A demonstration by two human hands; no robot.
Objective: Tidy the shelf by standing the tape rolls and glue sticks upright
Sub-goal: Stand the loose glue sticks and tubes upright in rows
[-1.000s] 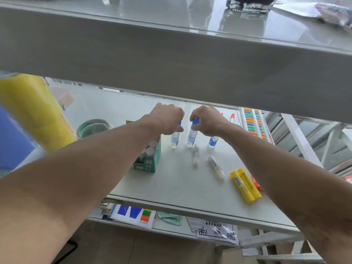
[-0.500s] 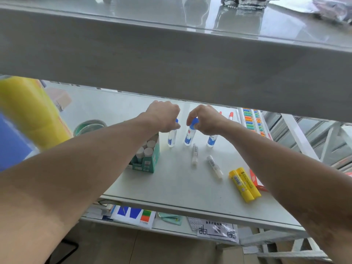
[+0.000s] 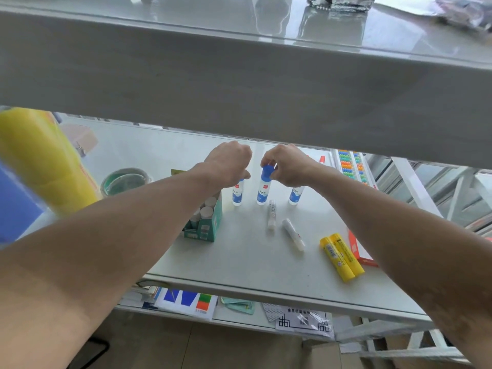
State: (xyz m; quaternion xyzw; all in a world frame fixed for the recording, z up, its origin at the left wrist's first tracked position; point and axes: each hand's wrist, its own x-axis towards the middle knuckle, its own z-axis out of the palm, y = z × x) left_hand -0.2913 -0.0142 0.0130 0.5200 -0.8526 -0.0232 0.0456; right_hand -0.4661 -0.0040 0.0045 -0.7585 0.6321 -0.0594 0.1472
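Note:
Three clear glue bottles with blue labels stand in a row on the white shelf (image 3: 239,265). My left hand (image 3: 229,163) curls over the top of the left bottle (image 3: 237,195) and hides its cap. My right hand (image 3: 288,166) pinches the blue cap of the middle bottle (image 3: 263,189), which stands almost straight. The right bottle (image 3: 296,196) stands under my right wrist. Two small white glue sticks (image 3: 271,215) (image 3: 292,233) and two yellow glue sticks (image 3: 340,258) lie flat. A green tape roll (image 3: 123,181) lies flat at the left.
A teal box (image 3: 206,222) with upright white sticks stands by my left forearm. A red flat pack (image 3: 358,249) and a bead abacus (image 3: 351,166) are at the right. A blurred yellow roll (image 3: 40,158) is at the far left. The upper shelf's edge (image 3: 239,83) hangs low overhead.
The middle bottle has gone from leaning to nearly straight under my right fingers. Both hands stay on the bottle tops with little other movement.

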